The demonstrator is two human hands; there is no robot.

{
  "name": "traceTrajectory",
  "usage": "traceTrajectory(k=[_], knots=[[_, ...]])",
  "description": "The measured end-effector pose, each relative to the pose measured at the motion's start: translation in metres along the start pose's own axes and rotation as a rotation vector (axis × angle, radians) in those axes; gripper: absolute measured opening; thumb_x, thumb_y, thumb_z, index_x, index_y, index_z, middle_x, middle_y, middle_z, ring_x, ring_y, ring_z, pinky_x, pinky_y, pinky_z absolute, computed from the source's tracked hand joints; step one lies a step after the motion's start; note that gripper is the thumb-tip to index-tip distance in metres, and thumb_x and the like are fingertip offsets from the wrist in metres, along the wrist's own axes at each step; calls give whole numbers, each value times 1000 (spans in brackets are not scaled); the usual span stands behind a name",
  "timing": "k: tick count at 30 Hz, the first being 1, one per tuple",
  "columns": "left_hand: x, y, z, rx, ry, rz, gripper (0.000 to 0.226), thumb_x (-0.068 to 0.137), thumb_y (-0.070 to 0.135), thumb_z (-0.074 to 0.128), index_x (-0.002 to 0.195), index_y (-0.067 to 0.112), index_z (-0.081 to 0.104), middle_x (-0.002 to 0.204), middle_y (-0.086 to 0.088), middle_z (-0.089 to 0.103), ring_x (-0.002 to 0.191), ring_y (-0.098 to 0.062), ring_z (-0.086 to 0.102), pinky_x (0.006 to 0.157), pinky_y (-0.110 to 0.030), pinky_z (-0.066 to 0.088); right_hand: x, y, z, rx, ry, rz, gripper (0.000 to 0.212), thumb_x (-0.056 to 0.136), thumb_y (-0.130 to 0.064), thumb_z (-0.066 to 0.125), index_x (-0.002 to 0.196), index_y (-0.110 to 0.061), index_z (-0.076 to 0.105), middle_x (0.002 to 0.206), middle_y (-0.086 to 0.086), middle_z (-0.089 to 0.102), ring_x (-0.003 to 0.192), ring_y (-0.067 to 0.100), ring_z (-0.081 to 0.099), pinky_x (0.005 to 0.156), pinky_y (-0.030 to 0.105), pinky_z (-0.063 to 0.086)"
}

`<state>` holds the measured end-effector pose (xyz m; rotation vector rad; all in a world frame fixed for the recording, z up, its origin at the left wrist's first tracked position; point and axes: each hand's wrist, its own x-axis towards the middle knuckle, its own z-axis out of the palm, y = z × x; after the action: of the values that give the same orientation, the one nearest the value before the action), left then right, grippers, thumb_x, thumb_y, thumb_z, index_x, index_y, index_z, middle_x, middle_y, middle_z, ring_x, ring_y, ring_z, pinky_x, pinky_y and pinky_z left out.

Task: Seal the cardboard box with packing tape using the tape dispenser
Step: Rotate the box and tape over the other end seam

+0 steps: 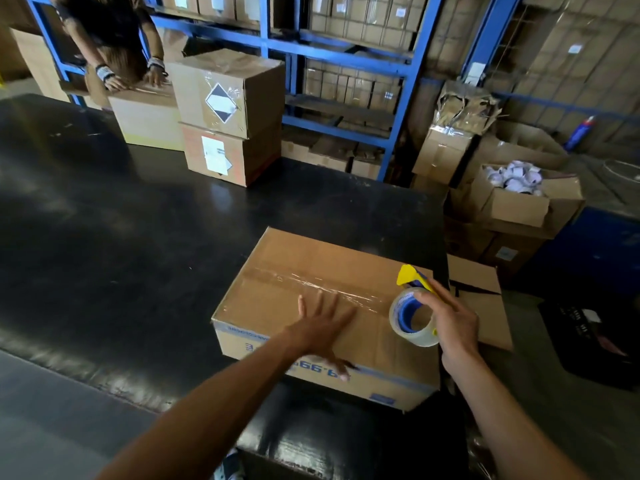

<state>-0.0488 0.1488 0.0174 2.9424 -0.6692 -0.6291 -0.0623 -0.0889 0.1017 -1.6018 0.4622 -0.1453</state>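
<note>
Black table [104, 220] w/ box [277, 265] at 5 o'clock: left hand [322, 327] spread flat on top, right hand [450, 323] gripping tape dispenser [414, 306] at box's 3 o'clock edge.

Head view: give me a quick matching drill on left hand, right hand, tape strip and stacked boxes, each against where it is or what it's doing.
1. left hand
2. right hand
3. tape strip
4. stacked boxes

A. far side of the table
B. along the box's top seam
C. grips the tape dispenser
D. flat on the box

Pairs: 1-D, 2-C, 3-B, 4-A
</note>
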Motion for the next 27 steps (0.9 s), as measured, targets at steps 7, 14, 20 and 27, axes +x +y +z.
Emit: traceTrajectory(k=[7, 14, 20, 27], knots=[[17, -52, -29, 208, -60, 149, 117, 80, 48, 79, 159, 40, -7, 166, -17, -21, 148, -49, -20, 113, -73, -8, -1, -2, -17, 4, 43, 23, 43, 72, -19, 84, 114, -24, 75, 102, -6, 75, 92, 10, 69, 69, 22, 51], [40, -7, -54, -106, -157, -137, 120, 76, 79, 59, 160, 27, -8, 163, -13, -26, 148, -43, -24, 117, -72, -5, 2, -12, -17, 30, 64, 71, 44, 71, -23, 84, 114, -25, 74, 107, -5, 74, 96, 14, 69, 67, 24, 51], [42, 101, 10, -143, 50, -225, 125, 80, 74, 60, 158, 7, -11, 159, -29, -29, 143, -54, -28, 102, -79, -16, -1, -21, -8, 49, 23, 54, 43, 77, -24, 81, 119, -26, 71, 104, -10, 70, 92, 5, 63, 65, 21, 46], [29, 38, 3, 7, 39, 16, 123, 80, 56, 75, 160, 13, -8, 164, -26, -20, 147, -50, -20, 116, -70, -7, -4, -14, -8, 65, -41, 50, 41, 78, -16, 80, 118, -23, 72, 98, -14, 69, 88, 0, 60, 68, 18, 44]])
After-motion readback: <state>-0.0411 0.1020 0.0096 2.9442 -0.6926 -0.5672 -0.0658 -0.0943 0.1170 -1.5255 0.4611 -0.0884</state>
